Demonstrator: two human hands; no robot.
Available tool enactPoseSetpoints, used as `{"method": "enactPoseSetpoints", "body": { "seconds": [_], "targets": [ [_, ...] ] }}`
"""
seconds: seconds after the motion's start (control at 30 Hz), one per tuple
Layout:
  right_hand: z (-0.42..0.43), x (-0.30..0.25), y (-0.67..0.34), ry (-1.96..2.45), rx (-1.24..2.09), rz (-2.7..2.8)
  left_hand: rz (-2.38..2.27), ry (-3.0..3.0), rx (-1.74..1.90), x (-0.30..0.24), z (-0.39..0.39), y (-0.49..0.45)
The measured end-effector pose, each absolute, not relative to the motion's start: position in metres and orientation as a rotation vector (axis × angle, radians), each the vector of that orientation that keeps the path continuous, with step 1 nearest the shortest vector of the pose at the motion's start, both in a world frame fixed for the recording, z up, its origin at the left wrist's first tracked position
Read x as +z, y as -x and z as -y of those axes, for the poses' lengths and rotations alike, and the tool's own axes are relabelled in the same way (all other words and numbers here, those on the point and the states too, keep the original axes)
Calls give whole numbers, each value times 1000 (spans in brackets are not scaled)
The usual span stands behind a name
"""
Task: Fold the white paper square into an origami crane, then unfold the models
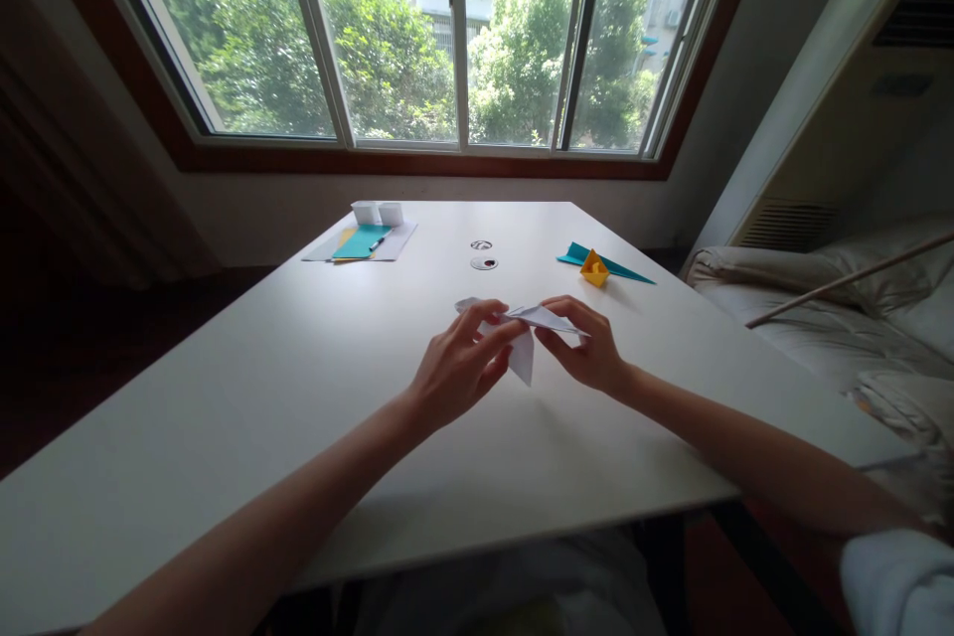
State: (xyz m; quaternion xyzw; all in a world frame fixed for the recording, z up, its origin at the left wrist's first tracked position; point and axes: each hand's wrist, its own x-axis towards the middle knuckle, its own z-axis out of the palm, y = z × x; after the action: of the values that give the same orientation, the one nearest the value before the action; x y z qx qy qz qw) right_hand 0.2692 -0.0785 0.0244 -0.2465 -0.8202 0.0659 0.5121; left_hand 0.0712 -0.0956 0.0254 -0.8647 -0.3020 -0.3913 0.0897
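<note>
A folded piece of white paper (523, 358) is held above the middle of the white table (298, 397), with several creased flaps, one pointing down. My left hand (466, 353) pinches it from the left, fingers bent over its top. On the other side, my right hand (582, 343) grips a flat wing-like flap between thumb and fingers. Parts of the paper are hidden behind my left fingers. Its final shape I cannot make out.
An orange folded paper boat (594, 268) and a teal paper plane (626, 271) lie at the right. Two round stickers (484, 263) are mid-table. Far left are teal paper (362, 241), a pen (380, 240) and two small white boxes (391, 214). A sofa (805, 308) stands right.
</note>
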Motion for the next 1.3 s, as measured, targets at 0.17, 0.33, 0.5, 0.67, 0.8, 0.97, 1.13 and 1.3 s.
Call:
{"method": "enactPoseSetpoints", "body": {
  "seconds": [0.17,0.33,0.5,0.67,0.8,0.97,1.13,1.3],
  "targets": [
    [78,21,-265,599,160,1997,1017,2581,-1300,24,96,-73],
    [83,19,-260,587,198,1998,1150,2623,-1358,18,94,-73],
    [83,13,-261,585,301,1998,1233,2756,-1357,13,90,-72],
    [79,14,-264,564,191,1978,1128,2803,-1406,16,88,-71],
    [78,17,-266,589,245,1910,1061,2741,-1530,20,89,-71],
    [76,17,-265,661,587,1728,1031,2684,-1698,22,90,-70],
    [67,11,-266,695,977,1518,1080,2739,-1929,21,90,-70],
    [60,9,-269,748,1365,1257,1149,2767,-2321,20,91,-73]
  ]
}}
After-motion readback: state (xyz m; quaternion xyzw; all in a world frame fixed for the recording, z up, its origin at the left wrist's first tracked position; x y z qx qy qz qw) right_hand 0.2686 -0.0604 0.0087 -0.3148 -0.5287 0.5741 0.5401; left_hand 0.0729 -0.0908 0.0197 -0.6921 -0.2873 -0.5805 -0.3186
